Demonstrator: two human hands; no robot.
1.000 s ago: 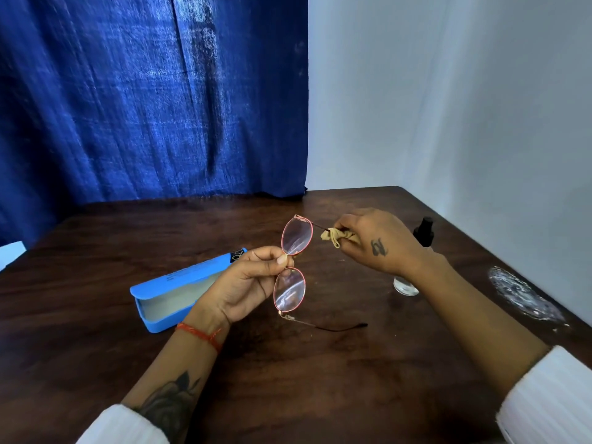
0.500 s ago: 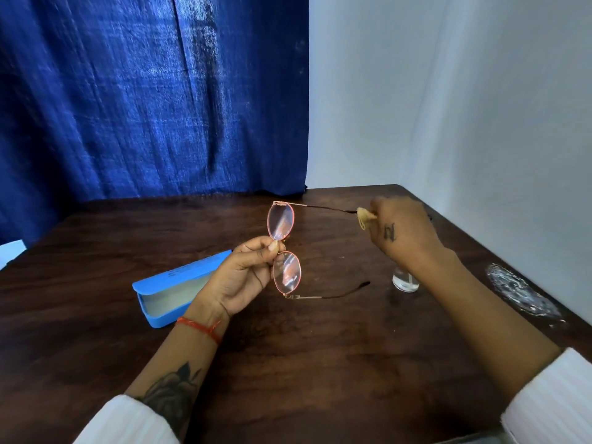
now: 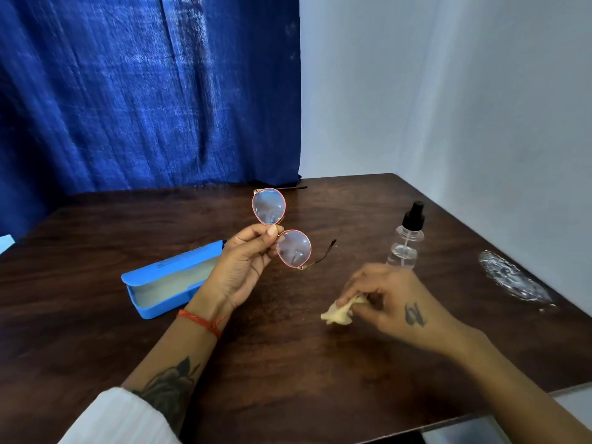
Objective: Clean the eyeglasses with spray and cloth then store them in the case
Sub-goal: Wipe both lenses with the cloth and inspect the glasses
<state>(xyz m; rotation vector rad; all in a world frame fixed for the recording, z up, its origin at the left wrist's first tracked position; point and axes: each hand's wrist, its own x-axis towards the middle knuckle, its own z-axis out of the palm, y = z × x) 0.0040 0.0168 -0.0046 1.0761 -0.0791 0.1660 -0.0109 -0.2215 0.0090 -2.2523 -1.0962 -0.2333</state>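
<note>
A dark wooden table (image 3: 288, 363) fills the lower part of the view, with a blue curtain (image 3: 144, 91) hanging behind its far edge and a pale wall (image 3: 448, 91) to the curtain's right. On the table, well left of the spray bottle, lies a blue eyeglass case (image 3: 150, 294), open, its lid tipped back and its pale lining showing.

The left hand (image 3: 243, 267) is raised above the table just right of the case, palm turned toward the camera, an orange thread around the wrist and a tattoo on the forearm. Its thumb and fingertips are pinched together on the bridge of the eyeglasses (image 3: 282, 229), which hang clear of the table with the 2 pink-rimmed lenses stacked 1 over the other and both temples unfolded, pointing toward the bottle's side.

The right hand (image 3: 394, 302) is low over the table, in front of the spray bottle and blurred; its fingers are closed on a crumpled cream cloth (image 3: 341, 312), which sticks out to the left. Whether the cloth touches the table I cannot tell.

The clear spray bottle (image 3: 405, 241) with a black nozzle stands upright on the table, well right of the case. A whitish smear (image 3: 512, 280) marks the tabletop to the bottle's right.
</note>
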